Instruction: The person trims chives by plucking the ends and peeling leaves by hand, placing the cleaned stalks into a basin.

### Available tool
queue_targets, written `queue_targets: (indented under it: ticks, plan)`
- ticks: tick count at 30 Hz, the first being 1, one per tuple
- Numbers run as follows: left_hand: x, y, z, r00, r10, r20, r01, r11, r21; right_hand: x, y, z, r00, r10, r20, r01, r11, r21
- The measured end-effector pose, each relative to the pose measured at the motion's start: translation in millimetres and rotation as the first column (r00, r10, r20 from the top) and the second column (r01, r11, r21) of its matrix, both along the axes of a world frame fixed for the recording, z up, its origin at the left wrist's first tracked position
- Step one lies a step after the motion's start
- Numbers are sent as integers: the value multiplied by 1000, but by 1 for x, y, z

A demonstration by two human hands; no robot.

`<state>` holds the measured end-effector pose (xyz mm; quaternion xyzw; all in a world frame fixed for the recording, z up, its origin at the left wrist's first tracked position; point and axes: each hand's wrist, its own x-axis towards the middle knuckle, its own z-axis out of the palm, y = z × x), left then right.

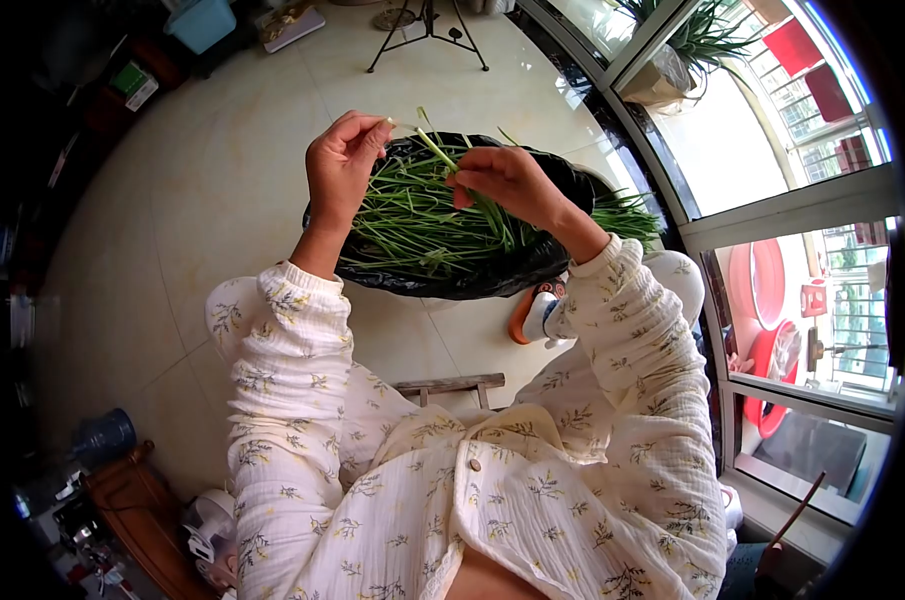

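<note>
My right hand [507, 183] is closed around a thin scallion-like green stalk [436, 148], its pale end pointing up and to the left. My left hand [344, 165] is raised beside it, thumb and forefinger pinched together on a thin pale strip [404, 125] that reaches toward the stalk's end. Below both hands, a heap of long green stalks [422, 220] lies in a black plastic bag [442, 287] on the floor. More green stalks [624, 218] spread out past the bag's right side.
A low wooden stool [450, 384] stands between my knees. An orange-and-black shoe [521, 318] is near the bag. Ahead is a dark metal stand [427, 35] on the tiled floor [172, 240]. Glass doors [717, 165] run along the right; a blue bin [200, 25] is at upper left.
</note>
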<state>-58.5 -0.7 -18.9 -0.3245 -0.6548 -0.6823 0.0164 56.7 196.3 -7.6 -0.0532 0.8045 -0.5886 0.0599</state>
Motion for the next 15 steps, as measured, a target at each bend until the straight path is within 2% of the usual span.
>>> queue_targets:
  ticks: [2,5,9,11,12,13,14,15]
  plan:
    - [0,-2,3,996,28,-79,-32,999,-44,2,0,5,1000,-14,-8,15,997,75]
    - [0,-6,10,944,103,-314,-164,971,-173,5,1,11,999,-43,-31,48,983,180]
    - [-2,-8,11,884,58,-464,-220,927,-302,8,7,14,990,-91,-103,112,971,212]
    - [-2,-11,3,875,2,-484,-235,876,-422,5,16,8,946,-143,-290,203,960,191]
    - [0,-13,0,896,-63,-439,-239,765,-598,3,19,12,910,-166,-380,247,953,175]
    - [2,-15,-3,917,-116,-381,-232,621,-748,3,27,20,895,-163,-415,283,927,246]
    - [3,-16,-8,937,-155,-313,-214,452,-866,5,33,30,880,-210,-427,328,918,223]
    - [3,-15,-14,937,-173,-305,-207,428,-880,7,37,38,861,-288,-419,347,935,71]
